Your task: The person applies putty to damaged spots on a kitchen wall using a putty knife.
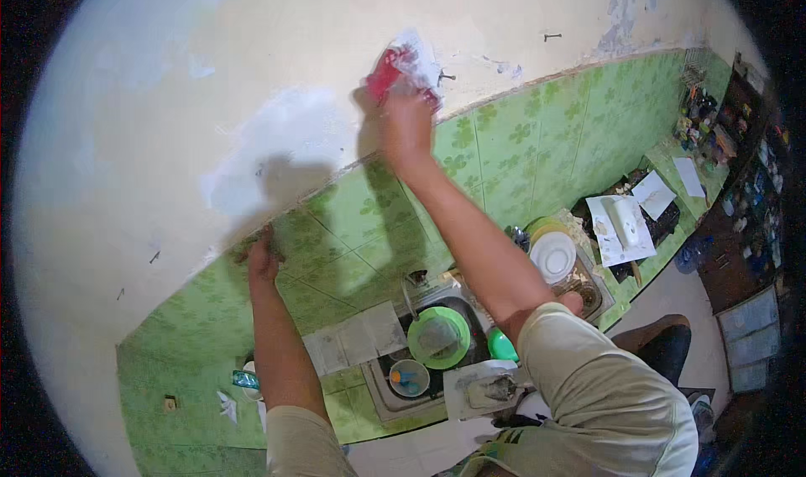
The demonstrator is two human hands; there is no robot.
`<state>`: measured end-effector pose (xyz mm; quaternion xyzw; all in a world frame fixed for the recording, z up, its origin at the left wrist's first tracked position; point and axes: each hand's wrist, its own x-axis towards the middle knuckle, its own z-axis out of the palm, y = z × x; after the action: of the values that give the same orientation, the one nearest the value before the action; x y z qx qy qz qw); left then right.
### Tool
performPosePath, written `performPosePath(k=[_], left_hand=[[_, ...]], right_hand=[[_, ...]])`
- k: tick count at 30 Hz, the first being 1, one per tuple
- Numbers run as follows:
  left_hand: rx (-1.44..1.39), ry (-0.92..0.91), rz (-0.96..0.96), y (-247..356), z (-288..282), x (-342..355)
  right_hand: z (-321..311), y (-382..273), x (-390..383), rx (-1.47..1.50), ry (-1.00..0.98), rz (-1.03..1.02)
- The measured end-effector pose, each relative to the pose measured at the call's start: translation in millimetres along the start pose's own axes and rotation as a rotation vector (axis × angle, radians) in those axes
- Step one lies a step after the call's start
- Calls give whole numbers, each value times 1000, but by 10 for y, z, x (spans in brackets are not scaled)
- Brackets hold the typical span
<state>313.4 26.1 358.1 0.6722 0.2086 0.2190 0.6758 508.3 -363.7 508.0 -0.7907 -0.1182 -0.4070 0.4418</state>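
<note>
My right hand (408,128) is raised to the cream wall (470,7), closed round a red scraper (384,74) blurred by motion. White paste coats part of the scraper and the wall beside it, close to a nail (447,76). Lower and to the left, my left hand (264,259) rests against the green tiles (315,242) just under their top edge, fingers spread and holding nothing. Between the hands, a white patch (281,145) covers the wall above the tiles.
Below my arms, a sink (395,414) holds a green basin (453,330) and a pale bowl (420,368). A paper-lined tray with a paste-smeared trowel (491,390) sits at its front. Plates (552,257) and a paper-covered stove (621,229) stand to the right.
</note>
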Motion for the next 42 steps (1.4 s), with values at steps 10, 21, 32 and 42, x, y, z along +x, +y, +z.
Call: performPosePath(k=[10,21,32,42], left_hand=[[-184,-52,3,-192,-26,152],[583,42,324,-512,-934,517],[-100,70,-146,83,-32,-116],[-144,45,-9,79,172,-63]], right_hand=[[-636,385,-486,368,-316,-119],[-870,957,-305,1441,-660,658],[-575,400,-423,315,-60,226],[615,-303,-206,84,176,116]])
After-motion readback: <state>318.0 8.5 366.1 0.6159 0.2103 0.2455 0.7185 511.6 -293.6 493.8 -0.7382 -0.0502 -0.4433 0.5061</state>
